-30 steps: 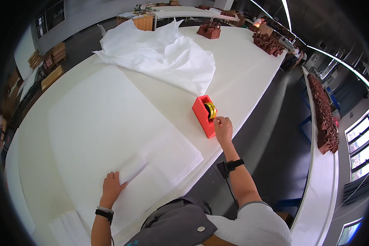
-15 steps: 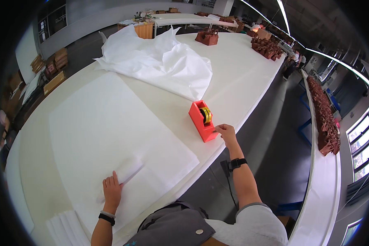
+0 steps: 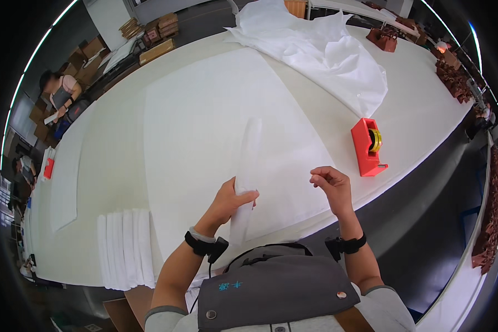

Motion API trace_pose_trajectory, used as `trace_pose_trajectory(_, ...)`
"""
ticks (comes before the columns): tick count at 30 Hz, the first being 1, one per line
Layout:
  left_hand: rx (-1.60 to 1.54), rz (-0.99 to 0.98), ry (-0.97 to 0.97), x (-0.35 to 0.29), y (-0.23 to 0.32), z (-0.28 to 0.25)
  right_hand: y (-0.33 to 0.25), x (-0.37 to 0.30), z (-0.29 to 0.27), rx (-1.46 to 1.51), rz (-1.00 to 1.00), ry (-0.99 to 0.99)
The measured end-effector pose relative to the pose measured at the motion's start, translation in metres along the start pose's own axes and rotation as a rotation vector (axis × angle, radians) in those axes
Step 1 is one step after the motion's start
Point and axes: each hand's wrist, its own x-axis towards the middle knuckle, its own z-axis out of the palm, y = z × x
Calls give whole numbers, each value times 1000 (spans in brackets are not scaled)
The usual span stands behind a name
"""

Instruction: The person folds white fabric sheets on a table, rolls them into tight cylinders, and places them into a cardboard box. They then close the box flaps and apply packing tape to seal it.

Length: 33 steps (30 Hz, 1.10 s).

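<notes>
A white rolled-up sheet (image 3: pixel 250 152) lies slantwise across flat white sheeting (image 3: pixel 191 116). Wrapped round its lower part is my left hand (image 3: pixel 229 202), thumb across the top. To the right, my right hand (image 3: pixel 335 188) hovers above the sheeting's edge, thumb and forefinger pinched; whatever they hold is too small to make out. Past it stands a red tape dispenser (image 3: pixel 364 157) with a roll of yellow tape (image 3: pixel 374 141), apart from my hand.
Several finished white rolls (image 3: pixel 125 249) lie side by side at the near left. Crumpled white sheeting (image 3: pixel 321 55) covers the table's far part, near a brown handbag (image 3: pixel 383 40). A person (image 3: pixel 63 97) stands beyond the left edge; more brown bags (image 3: pixel 454 80) sit far right.
My right hand has left the tape dispenser and moved left toward the roll. My left hand now grips the roll instead of lying on it. The view has swung left.
</notes>
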Motion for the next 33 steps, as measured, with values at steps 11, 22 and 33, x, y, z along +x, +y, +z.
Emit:
trace_pose_trajectory(11,-21,186,201,-55,34,20,-60,-4,136,-205,-326,-409)
trace_pose_trajectory(22,-302,56,-46,-92,29,-9,-50,-11,169,-129,-213,-404)
trace_pose_trajectory(33,35,-62,49,-174,-49,-37,-47,56,224,496,210,-246)
